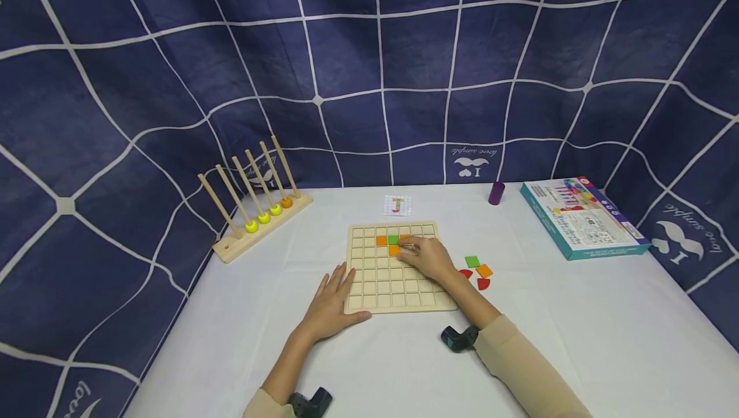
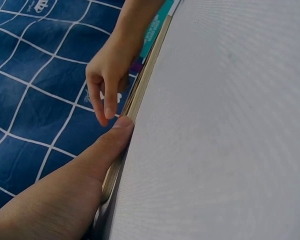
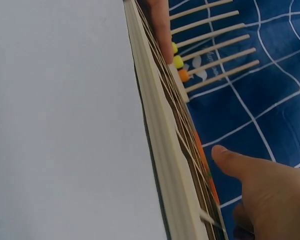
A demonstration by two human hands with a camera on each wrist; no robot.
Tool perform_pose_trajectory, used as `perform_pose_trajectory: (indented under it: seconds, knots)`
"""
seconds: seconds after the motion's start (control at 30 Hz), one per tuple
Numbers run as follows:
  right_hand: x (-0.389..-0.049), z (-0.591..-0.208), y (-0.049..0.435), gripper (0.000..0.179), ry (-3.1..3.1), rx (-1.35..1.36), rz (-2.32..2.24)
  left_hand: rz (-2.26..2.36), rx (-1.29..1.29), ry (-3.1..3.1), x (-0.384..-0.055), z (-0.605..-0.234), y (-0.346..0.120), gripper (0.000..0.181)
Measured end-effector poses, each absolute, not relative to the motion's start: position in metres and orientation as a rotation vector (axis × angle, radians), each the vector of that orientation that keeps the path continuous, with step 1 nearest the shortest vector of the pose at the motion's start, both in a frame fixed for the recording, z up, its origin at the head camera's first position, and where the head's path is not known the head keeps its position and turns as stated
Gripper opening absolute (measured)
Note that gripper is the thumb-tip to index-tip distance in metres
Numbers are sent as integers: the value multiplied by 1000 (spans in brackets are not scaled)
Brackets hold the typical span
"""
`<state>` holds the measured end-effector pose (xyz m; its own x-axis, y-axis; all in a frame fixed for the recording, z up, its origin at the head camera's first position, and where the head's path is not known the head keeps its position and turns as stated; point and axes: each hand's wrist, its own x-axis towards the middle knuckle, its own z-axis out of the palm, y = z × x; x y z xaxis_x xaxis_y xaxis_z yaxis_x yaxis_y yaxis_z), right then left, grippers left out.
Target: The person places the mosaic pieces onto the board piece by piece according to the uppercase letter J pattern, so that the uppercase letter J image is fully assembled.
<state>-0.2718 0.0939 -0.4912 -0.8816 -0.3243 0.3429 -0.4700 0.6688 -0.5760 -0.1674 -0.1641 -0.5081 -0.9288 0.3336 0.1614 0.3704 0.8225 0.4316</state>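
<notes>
Far left: wooden rack with six upright pegs (image 1: 239, 238); beads on it are yellow (image 1: 263, 218) and orange (image 1: 287, 202). Left hand (image 1: 329, 306): fingers extended, resting against the left edge of the pale wooden grid board (image 1: 375, 283), thumb near its lower-left corner; grip relaxed. Board lies flat on the white-covered worktop (image 1: 231, 341). In its upper part: orange (image 1: 382, 240) and green (image 1: 393, 240) square tiles, side by side. Behind the board: small white card with coloured pattern (image 1: 398, 205). Right hand (image 1: 427, 258): over the board's upper right, grip pinching an orange piece (image 2: 104, 122) at the fingertips. Beside the board, right: loose green square (image 1: 472, 261), orange square (image 1: 484, 270), two red rounded pieces (image 1: 484, 284). Beyond: purple cylinder (image 1: 496, 193), then teal-sided printed box (image 1: 586, 218).
</notes>
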Motion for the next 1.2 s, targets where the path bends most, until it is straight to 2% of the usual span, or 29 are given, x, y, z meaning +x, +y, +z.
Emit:
perform_pose_trajectory:
  seconds: [0.3,0.7,0.87,1.2]
  knots:
    - [-257,-484,144,25,-2643,634,1061,-716,-563,-2920,-169,-510,-164,106]
    - [-239,-488,225,30,-2746,433,984,-695,-556,-2936,-169,-509,-166,105]
    - [-239,-488,234,35,-2791,446,985,-699,-551,-2933,-169,-508,-166,106]
    - [-249,-494,231,28,-2822,366,913,-729,-566,-2941,-167,-507,-163,104]
